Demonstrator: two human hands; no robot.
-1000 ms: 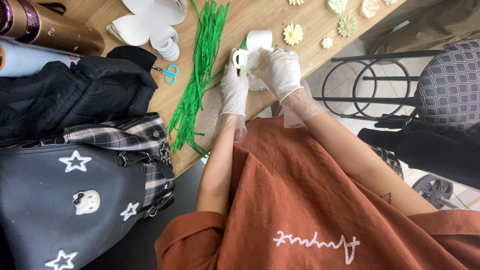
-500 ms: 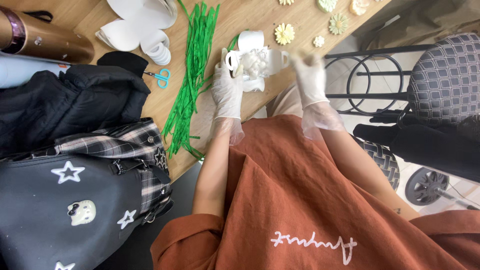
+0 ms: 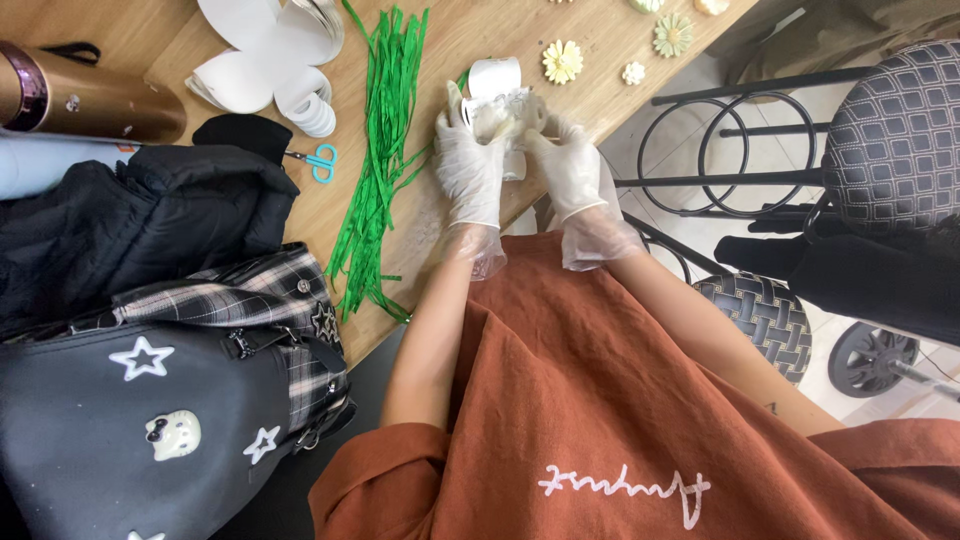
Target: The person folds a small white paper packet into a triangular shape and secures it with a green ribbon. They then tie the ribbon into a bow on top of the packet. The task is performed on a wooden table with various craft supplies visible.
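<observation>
Scissors [image 3: 321, 162] left of strips [image 3: 380, 150]

Both forearms are reaching forward, bare from elbow to wrist. The left hand [image 3: 470, 165] and right hand [image 3: 572, 168], each wearing a thin translucent glove, are meeting close together, fingers curling inward toward each other.

Clear thin gloves on left hand [image 3: 470, 165], right hand [image 3: 578, 170]; rust short-sleeved top

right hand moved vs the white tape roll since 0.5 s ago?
Yes. The right hand has come back in toward the white tape roll and now meets the left hand at the pale piece below it; before, it hung apart to the right.
</observation>
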